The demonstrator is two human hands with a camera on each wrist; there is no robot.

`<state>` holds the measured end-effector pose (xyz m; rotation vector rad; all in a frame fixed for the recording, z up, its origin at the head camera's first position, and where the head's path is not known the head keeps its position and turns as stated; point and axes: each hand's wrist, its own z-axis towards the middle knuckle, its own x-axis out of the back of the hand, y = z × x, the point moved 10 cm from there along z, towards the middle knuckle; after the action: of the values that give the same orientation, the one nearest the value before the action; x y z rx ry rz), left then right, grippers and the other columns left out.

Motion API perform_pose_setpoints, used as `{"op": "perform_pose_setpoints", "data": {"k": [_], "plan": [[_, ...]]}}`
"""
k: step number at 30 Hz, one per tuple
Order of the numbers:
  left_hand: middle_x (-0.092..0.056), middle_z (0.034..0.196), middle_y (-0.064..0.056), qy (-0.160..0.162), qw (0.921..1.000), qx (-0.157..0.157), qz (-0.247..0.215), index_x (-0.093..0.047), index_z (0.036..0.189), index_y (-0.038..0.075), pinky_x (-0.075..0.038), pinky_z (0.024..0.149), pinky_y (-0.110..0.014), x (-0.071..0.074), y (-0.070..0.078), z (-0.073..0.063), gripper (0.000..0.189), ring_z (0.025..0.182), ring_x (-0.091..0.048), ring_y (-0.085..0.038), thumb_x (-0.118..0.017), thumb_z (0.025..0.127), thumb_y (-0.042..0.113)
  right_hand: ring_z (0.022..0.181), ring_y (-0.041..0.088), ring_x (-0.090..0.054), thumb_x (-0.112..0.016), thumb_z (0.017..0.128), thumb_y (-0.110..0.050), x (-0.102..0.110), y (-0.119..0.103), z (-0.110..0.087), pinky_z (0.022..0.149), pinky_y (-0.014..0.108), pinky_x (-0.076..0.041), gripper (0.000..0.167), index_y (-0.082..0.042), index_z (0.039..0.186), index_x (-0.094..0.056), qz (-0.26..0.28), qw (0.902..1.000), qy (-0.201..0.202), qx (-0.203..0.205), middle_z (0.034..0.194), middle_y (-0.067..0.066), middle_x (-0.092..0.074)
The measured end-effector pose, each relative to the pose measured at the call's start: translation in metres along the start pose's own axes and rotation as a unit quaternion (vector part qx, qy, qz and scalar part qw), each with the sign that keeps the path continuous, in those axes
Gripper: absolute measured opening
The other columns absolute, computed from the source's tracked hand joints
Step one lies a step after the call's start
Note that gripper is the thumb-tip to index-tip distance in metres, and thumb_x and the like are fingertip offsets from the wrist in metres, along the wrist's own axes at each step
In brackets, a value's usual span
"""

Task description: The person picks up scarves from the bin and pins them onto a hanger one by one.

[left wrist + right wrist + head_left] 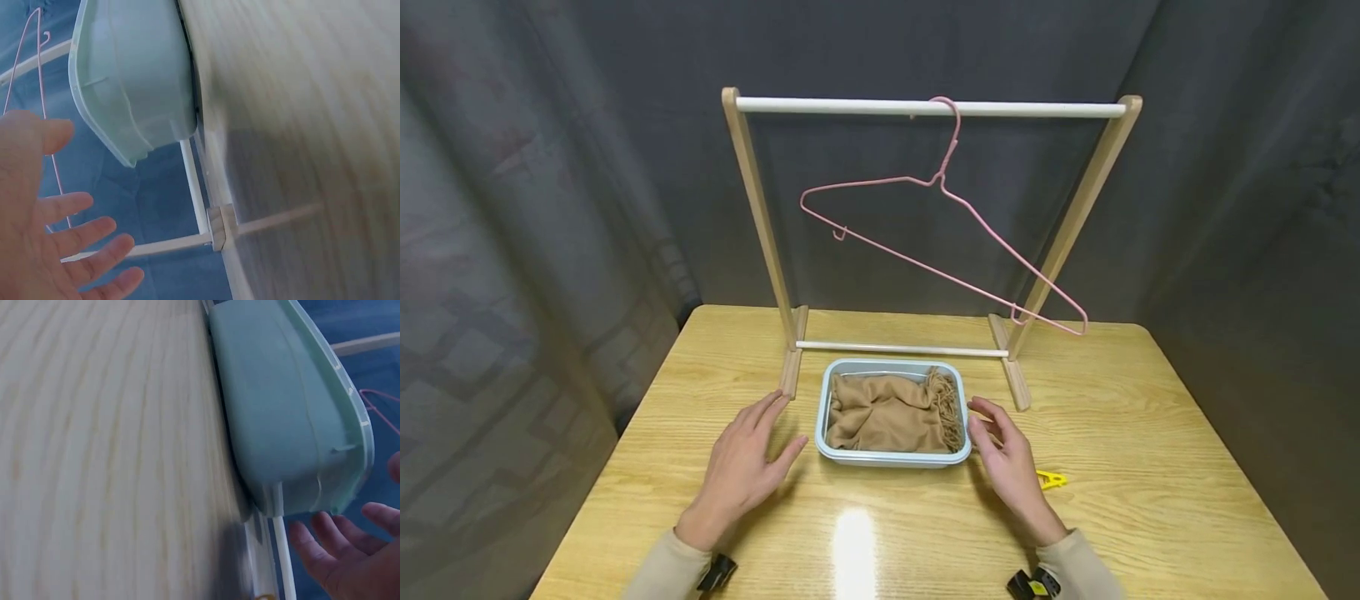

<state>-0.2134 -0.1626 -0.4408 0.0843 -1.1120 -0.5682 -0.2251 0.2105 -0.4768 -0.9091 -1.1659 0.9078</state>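
A light blue plastic basin (887,457) stands on the table, with a folded brown scarf (887,412) inside, its fringe bunched at the right end. My left hand (747,458) hovers left of the basin, fingers spread and holding nothing; the left wrist view shows a gap between this hand (69,231) and the basin (140,69). On the other side, my right hand (1006,457) is close by the basin's right end, fingers loosely bent and holding nothing. In the right wrist view its fingertips are near the basin (281,412); contact cannot be told.
Behind the basin stands a wooden rack with a white top rail (850,106). A pink hanger (917,265) hangs tilted from that rail. Partly behind my right hand lies a yellow clip (1052,479) on the wooden table (1150,467). Grey curtains (887,250) enclose the back and sides.
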Motion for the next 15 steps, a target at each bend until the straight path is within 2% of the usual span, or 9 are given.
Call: {"op": "perform_pose_setpoints", "data": {"k": [7, 12, 15], "plan": [[-0.068, 0.141, -0.017, 0.018, 0.9987, -0.045, -0.014, -0.065, 0.142, 0.008, -0.059, 0.095, -0.055, 0.002, 0.017, 0.007, 0.060, 0.122, -0.069, -0.038, -0.079, 0.093, 0.040, 0.108, 0.001, -0.068, -0.064, 0.107, -0.013, -0.009, -0.001, 0.003, 0.089, 0.014, -0.054, 0.036, -0.005, 0.142, -0.065, 0.002, 0.9999, 0.011, 0.007, 0.145, 0.020, -0.066], [-0.072, 0.135, -0.013, 0.006, 0.9971, -0.074, -0.015, -0.070, 0.135, 0.009, -0.060, 0.095, -0.049, -0.001, 0.030, 0.013, 0.052, 0.118, -0.071, -0.033, -0.079, 0.094, 0.040, 0.103, -0.003, -0.067, -0.070, 0.101, -0.004, -0.009, 0.001, 0.004, 0.077, 0.014, -0.057, 0.040, -0.005, 0.141, -0.068, -0.017, 0.9986, 0.028, 0.042, 0.140, 0.020, -0.069], [-0.075, 0.130, -0.010, -0.011, 0.9952, -0.097, -0.003, -0.073, 0.131, 0.010, -0.060, 0.096, -0.046, -0.004, 0.038, 0.016, 0.046, 0.116, -0.072, -0.029, -0.078, 0.096, 0.038, 0.100, -0.006, -0.066, -0.070, 0.100, -0.003, -0.010, 0.003, 0.005, 0.075, 0.013, -0.058, 0.041, -0.005, 0.141, -0.068, -0.014, 0.9983, 0.028, 0.050, 0.139, 0.021, -0.070]]}}
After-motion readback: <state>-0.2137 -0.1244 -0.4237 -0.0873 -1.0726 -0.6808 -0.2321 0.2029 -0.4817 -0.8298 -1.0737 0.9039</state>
